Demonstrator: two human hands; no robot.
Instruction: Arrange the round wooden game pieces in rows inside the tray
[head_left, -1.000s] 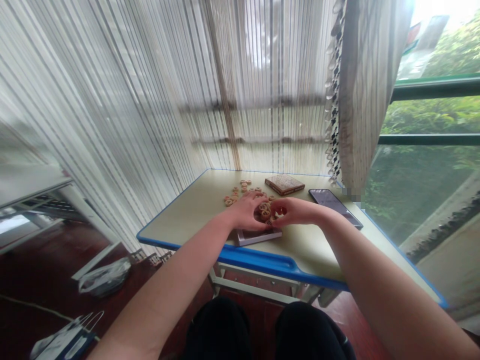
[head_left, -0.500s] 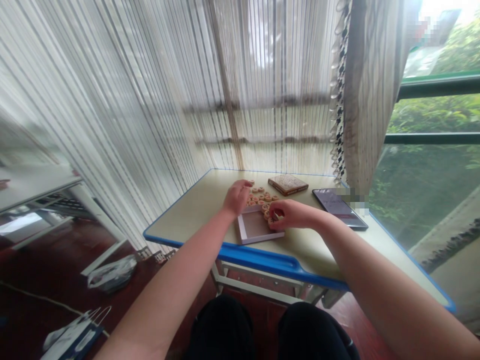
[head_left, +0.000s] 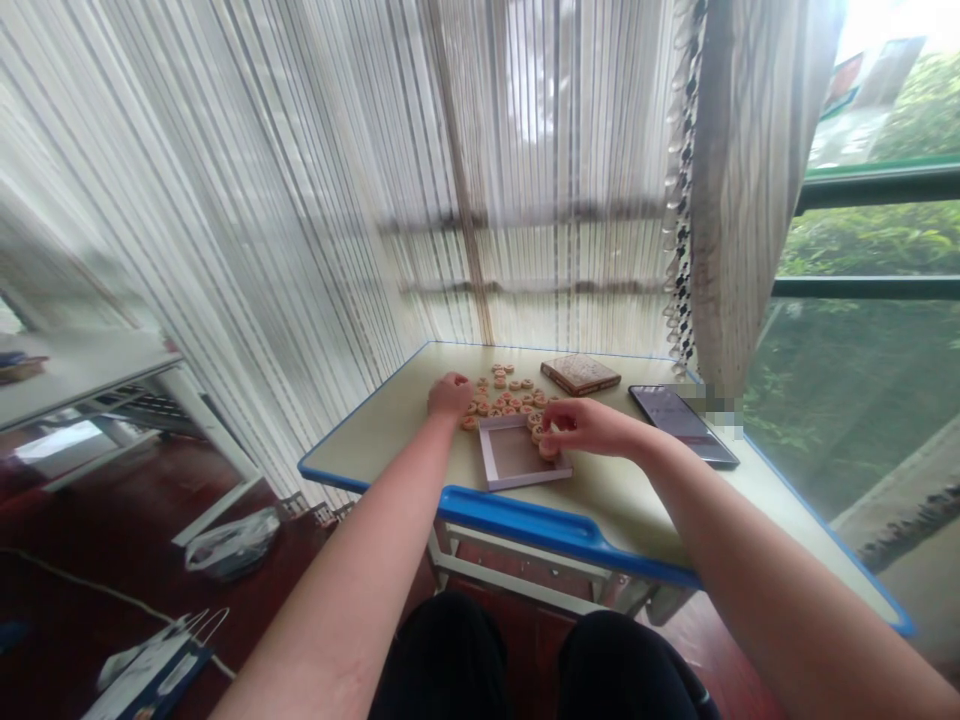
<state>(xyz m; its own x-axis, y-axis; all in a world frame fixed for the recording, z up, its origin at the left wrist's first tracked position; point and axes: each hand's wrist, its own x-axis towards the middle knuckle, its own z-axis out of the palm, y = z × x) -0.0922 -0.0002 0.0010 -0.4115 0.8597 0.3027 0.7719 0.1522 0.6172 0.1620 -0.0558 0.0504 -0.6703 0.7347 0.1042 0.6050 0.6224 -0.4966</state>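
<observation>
Several round wooden pieces [head_left: 505,402] with markings lie scattered on the cream table, behind a shallow pale box [head_left: 519,455]. My left hand [head_left: 451,394] is at the left edge of the scattered pieces, its fingers curled; whatever they hold is too small to make out. Over the right side of the box, my right hand [head_left: 570,425] pinches a round piece [head_left: 548,449]. Another piece or two show beside its fingertips, along the box's right wall. The rest of the box shows its bare brown bottom.
A flat patterned wooden box [head_left: 580,373] lies behind my right hand. A dark tablet [head_left: 683,425] rests on the table's right side. The table's blue rim [head_left: 525,520] runs along the front. Curtains hang behind, and bags [head_left: 231,543] lie on the floor at left.
My left hand has moved left and slightly down, uncovering more of the scattered pieces. My right hand has stayed at the box's right side. The view has shifted slightly.
</observation>
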